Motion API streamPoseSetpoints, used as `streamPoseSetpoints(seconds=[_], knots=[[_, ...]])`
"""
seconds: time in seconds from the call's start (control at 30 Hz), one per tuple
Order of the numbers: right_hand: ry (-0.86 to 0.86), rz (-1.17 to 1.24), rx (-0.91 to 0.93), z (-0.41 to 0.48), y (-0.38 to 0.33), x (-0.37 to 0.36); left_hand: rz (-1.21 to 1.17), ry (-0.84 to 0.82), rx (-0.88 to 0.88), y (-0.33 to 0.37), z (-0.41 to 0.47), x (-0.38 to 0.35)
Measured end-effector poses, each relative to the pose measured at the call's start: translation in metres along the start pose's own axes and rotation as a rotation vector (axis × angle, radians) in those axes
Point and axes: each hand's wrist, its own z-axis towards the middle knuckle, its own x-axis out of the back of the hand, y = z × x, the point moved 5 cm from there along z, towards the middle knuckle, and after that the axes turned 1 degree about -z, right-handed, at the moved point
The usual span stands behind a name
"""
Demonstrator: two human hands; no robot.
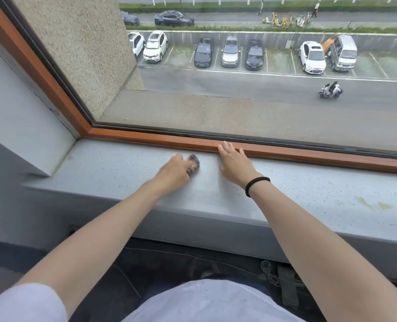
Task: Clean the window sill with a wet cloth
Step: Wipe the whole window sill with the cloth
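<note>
– Cloth (194, 164), dark and checked, is bunched on the window sill (123, 166), toward the back, just short of the wooden frame (309, 156). The left hand (173, 169) has it, fingers curled round it, though hand and cloth are a bit blurred.
– And the right hand (233, 163)?
– Flat on the sill just beside the cloth, holding nothing, fingers straight and spread, tips touching the frame. A black band (257, 185) circles that wrist.
– How does the sill look?
– Grey, speckled with dark flecks, and there's a yellowish stain (375, 204) well off to the right of both hands.
– Beyond the glass?
– Parked cars (231, 52) in a row, and a scooter (330, 90) on the road below.
</note>
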Motion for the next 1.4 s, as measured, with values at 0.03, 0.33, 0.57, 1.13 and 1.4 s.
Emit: streamPoseSetpoints(seconds=[0.03,0.33,0.57,1.13,1.4], knots=[[0.002,-0.012,-0.008,0.001,0.0,-0.002,0.009,-0.033,-0.074,0.008,-0.012,-0.01],[-0.01,-0.045,-0.05,-0.001,-0.006,-0.009,0.015,0.183,0.0,-0.056,-0.05,0.0],[-0.004,-0.105,-0.096,-0.001,-0.013,-0.009,0.05,0.159,-0.335,0.026,-0.097,-0.037],[-0.048,-0.039,-0.16,-0.005,-0.016,-0.005,0.12,0.148,-0.145,-0.029,-0.043,0.002],[-0.028,0.007,-0.143,-0.012,-0.017,-0.006,0.29,0.003,-0.414,-0.026,-0.053,0.009]])
